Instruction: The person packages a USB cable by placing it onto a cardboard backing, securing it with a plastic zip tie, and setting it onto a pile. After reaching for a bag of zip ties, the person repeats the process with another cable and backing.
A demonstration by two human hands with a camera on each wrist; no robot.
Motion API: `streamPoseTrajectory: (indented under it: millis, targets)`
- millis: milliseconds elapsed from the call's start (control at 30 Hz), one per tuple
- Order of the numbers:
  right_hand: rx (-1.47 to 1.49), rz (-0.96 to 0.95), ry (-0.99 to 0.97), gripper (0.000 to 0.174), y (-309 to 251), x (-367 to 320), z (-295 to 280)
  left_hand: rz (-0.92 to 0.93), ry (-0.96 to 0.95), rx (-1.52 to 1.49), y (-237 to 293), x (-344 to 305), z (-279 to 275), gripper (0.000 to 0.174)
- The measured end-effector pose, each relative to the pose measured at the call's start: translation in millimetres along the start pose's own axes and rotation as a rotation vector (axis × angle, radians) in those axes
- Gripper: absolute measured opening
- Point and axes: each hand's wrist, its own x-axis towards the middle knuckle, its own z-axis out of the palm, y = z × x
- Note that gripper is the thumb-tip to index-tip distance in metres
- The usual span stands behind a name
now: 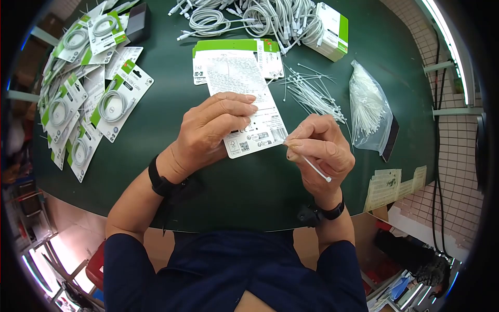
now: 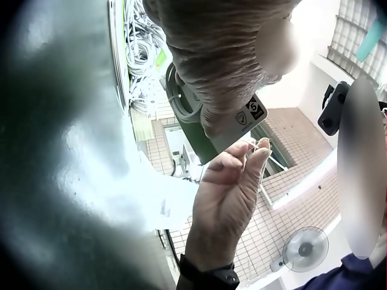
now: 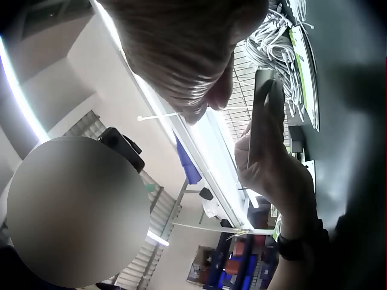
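My left hand (image 1: 215,122) grips a printed packaging card (image 1: 262,140) with its text side up, fingers on top. From below, in the left wrist view, a coiled white cable (image 2: 184,106) lies against the card's green face. At the card's near right corner, my right hand (image 1: 325,151) pinches a white cable tie (image 1: 318,170) between thumb and fingers. The tie's head end sticks out toward me, while its other end is hidden by the fingertips at the card. In the right wrist view the card (image 3: 261,115) shows edge-on, with the tie (image 3: 158,116) projecting from the right fingers.
Carded cables (image 1: 112,106) are piled at left beside a dark box (image 1: 138,23). More cards (image 1: 200,60) lie behind my hands, with coiled white cables (image 1: 270,18) and a white-green box (image 1: 330,31) farther back. Loose ties (image 1: 312,91) and a bag of ties (image 1: 369,106) lie right.
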Motion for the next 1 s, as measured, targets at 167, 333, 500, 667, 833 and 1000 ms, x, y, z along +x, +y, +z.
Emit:
streamPoseTrajectory:
  millis: [167,333,500,667,833,1000]
  targets:
    - [-0.063,-0.045,0.017,0.024,-1.8,-0.1,6.1,0.012,0.003,0.012,2.4,-0.4,0.6,0.031]
    - [-0.053,-0.014,-0.009,0.024,-1.7,-0.2,7.3,0.02,0.012,0.006,0.7,-0.6,0.9,0.032]
    - [-0.053,0.006,-0.023,0.022,0.0,-0.8,7.7,0.032,0.036,0.002,1.6,1.1,2.3,0.03]
    - [-0.03,0.028,-0.023,0.021,-1.4,-0.8,8.7,0.023,0.012,-0.002,2.6,0.5,1.7,0.03]
    - [-0.055,0.055,-0.026,0.02,-2.4,-0.7,7.8,0.025,-0.002,0.001,3.8,1.0,1.0,0.03]
    - [-0.071,0.08,-0.025,0.021,-3.4,-0.4,9.9,0.028,0.001,-0.002,5.1,1.8,1.2,0.03]
